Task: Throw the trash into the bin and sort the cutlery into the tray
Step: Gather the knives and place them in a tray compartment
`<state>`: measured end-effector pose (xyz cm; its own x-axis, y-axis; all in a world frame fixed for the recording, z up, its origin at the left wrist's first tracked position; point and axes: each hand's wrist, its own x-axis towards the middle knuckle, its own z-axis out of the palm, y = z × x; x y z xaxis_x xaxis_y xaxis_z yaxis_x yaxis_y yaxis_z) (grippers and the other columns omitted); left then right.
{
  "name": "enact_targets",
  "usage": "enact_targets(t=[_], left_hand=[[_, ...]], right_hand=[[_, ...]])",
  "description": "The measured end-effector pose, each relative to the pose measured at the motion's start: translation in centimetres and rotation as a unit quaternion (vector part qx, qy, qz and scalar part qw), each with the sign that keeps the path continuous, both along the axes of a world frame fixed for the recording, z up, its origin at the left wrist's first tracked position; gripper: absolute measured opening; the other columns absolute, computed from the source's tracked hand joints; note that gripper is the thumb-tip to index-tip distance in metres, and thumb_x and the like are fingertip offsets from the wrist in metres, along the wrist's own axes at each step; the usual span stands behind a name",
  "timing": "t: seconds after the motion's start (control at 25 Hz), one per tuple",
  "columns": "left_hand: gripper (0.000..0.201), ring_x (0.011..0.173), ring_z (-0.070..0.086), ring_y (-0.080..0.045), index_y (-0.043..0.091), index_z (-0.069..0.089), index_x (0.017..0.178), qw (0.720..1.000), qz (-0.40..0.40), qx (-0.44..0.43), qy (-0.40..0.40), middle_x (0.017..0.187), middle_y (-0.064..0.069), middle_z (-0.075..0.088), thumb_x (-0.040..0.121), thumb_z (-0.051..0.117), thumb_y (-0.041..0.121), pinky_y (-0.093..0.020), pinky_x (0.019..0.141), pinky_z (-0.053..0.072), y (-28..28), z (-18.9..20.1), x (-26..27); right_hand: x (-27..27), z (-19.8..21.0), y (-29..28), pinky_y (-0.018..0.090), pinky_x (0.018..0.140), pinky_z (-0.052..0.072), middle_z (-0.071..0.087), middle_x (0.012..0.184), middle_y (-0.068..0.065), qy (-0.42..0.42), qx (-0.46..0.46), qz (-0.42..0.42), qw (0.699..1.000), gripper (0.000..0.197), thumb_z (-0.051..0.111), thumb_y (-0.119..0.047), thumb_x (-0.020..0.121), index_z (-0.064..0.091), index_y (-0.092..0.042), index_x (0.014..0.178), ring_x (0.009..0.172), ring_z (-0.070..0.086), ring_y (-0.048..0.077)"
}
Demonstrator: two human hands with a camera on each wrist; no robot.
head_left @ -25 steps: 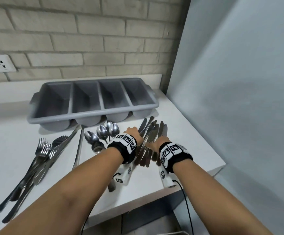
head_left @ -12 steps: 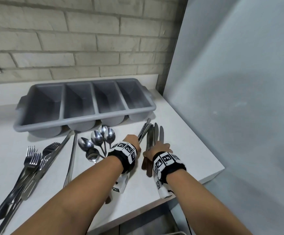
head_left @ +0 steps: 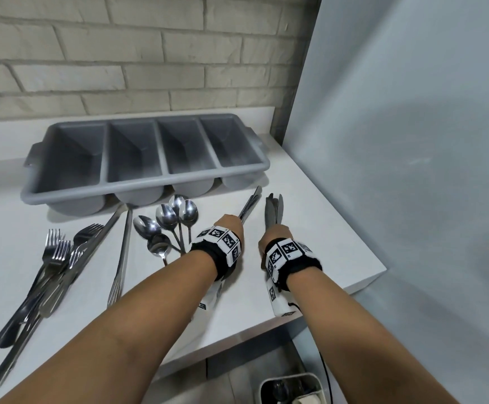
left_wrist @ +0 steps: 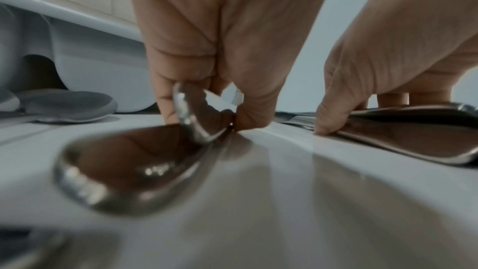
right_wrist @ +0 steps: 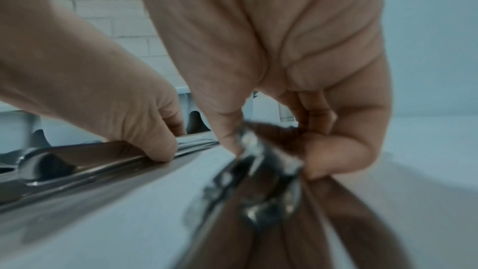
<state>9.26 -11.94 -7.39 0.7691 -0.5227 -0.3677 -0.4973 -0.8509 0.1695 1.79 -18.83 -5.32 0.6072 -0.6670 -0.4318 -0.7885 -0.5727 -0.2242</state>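
Knives (head_left: 273, 212) now split in two bunches, left hand (head_left: 229, 225) gripping one, right hand (head_left: 275, 233) the other

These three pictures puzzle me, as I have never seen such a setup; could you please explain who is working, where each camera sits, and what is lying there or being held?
No machine here: a person works with bare hands, wearing marker bands. One camera is on the head looking down; one sits on each wrist looking along the fingers. On the white counter stands a grey four-compartment tray, with no cutlery visible in it. In front lie forks and spoons. The left hand grips one bunch of knives; the right hand grips another bunch, wrist views showing fingers curled round the handles. A bin sits below the counter edge.
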Motion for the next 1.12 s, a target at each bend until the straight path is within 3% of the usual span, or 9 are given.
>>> enact_targets(t=[0.08, 0.16, 0.36, 0.56, 0.68, 0.8, 0.92, 1.0, 1.12], left_hand=[[0.023, 0.102, 0.067, -0.030, 0.002, 0.064, 0.101, 1.000, 0.002, 0.009, 0.016, 0.080, -0.004, 0.062, 0.081, 0.057, 0.008, -0.041, 0.087, 0.056, 0.0, -0.1, 0.1], [0.022, 0.100, 0.068, -0.029, 0.003, 0.064, 0.101, 1.000, 0.001, 0.014, 0.025, 0.086, -0.005, 0.065, 0.081, 0.057, 0.009, -0.039, 0.087, 0.056, -0.1, 0.0, 0.1], [0.029, 0.110, 0.064, -0.030, 0.002, 0.062, 0.111, 0.999, -0.008, 0.026, 0.031, 0.117, -0.012, 0.065, 0.085, 0.054, 0.010, -0.043, 0.093, 0.053, 0.0, -0.2, 0.0], [0.033, 0.122, 0.056, -0.030, -0.004, 0.053, 0.124, 0.997, 0.027, -0.054, 0.038, 0.131, -0.018, 0.057, 0.093, 0.047, 0.007, -0.032, 0.099, 0.046, 0.4, 1.6, -0.1], [0.036, 0.124, 0.052, -0.034, -0.004, 0.046, 0.128, 0.991, 0.053, -0.101, 0.074, 0.135, -0.021, 0.053, 0.096, 0.043, 0.012, -0.035, 0.099, 0.042, -0.2, 1.6, -1.6], [0.039, 0.124, 0.051, -0.035, -0.005, 0.047, 0.127, 0.982, 0.084, -0.143, 0.096, 0.134, -0.022, 0.054, 0.098, 0.041, 0.020, -0.036, 0.099, 0.040, -1.2, 1.3, -3.2], [0.046, 0.120, 0.055, -0.034, -0.003, 0.053, 0.123, 0.974, 0.091, -0.185, 0.089, 0.128, -0.021, 0.058, 0.093, 0.052, 0.032, -0.034, 0.095, 0.044, -1.8, 1.2, -4.3], [0.050, 0.111, 0.060, -0.032, 0.000, 0.057, 0.117, 0.970, 0.094, -0.202, 0.095, 0.119, -0.017, 0.063, 0.084, 0.063, 0.037, -0.032, 0.088, 0.048, -2.2, 1.4, -5.0], [0.045, 0.090, 0.065, -0.028, 0.004, 0.062, 0.102, 0.976, 0.081, -0.179, 0.096, 0.093, -0.011, 0.062, 0.072, 0.075, 0.035, -0.027, 0.071, 0.048, -2.9, 1.5, -6.2]], right_hand=[[-0.4, 0.4, -0.3, 0.028, 0.098, 0.044, 0.058, 0.131, 0.016, -0.022, -0.003, -0.014, 1.000, 0.028, 0.045, -0.010, 0.094, 0.061, 0.002, 0.113, 0.124, 0.054, 0.028], [-0.7, 0.5, -0.6, 0.029, 0.102, 0.041, 0.051, 0.139, 0.016, -0.034, 0.007, -0.010, 0.999, 0.039, 0.046, -0.013, 0.093, 0.050, 0.000, 0.130, 0.129, 0.048, 0.027], [-1.2, 0.6, -1.7, 0.027, 0.096, 0.047, 0.063, 0.126, 0.015, -0.080, 0.025, -0.059, 0.995, 0.019, 0.051, -0.013, 0.091, 0.063, 0.002, 0.096, 0.118, 0.059, 0.027], [-2.1, -0.2, -2.8, 0.035, 0.094, 0.048, 0.062, 0.115, 0.019, -0.124, 0.096, -0.125, 0.980, 0.024, 0.055, -0.012, 0.088, 0.061, 0.005, 0.103, 0.117, 0.058, 0.034], [-2.6, -0.7, -3.1, 0.037, 0.095, 0.048, 0.059, 0.126, 0.025, -0.160, 0.141, -0.155, 0.965, 0.037, 0.053, -0.013, 0.090, 0.055, 0.010, 0.120, 0.117, 0.057, 0.037], [-3.5, -0.9, -3.9, 0.031, 0.078, 0.043, 0.061, 0.116, 0.026, -0.203, 0.195, -0.198, 0.939, 0.035, 0.049, -0.010, 0.091, 0.054, 0.013, 0.117, 0.101, 0.059, 0.035], [-4.0, -0.8, -4.2, 0.036, 0.078, 0.048, 0.056, 0.078, 0.022, -0.227, 0.226, -0.237, 0.917, 0.019, 0.042, 0.001, 0.087, 0.055, 0.009, 0.099, 0.085, 0.056, 0.035], [-4.0, -1.3, -4.8, 0.045, 0.074, 0.053, 0.054, 0.064, 0.022, -0.231, 0.255, -0.266, 0.900, 0.020, 0.040, 0.006, 0.077, 0.056, 0.010, 0.089, 0.074, 0.059, 0.039], [-4.7, -0.3, -4.8, 0.038, 0.057, 0.049, 0.052, 0.059, 0.019, -0.219, 0.257, -0.281, 0.898, 0.017, 0.039, 0.008, 0.076, 0.057, 0.011, 0.077, 0.064, 0.057, 0.036]])
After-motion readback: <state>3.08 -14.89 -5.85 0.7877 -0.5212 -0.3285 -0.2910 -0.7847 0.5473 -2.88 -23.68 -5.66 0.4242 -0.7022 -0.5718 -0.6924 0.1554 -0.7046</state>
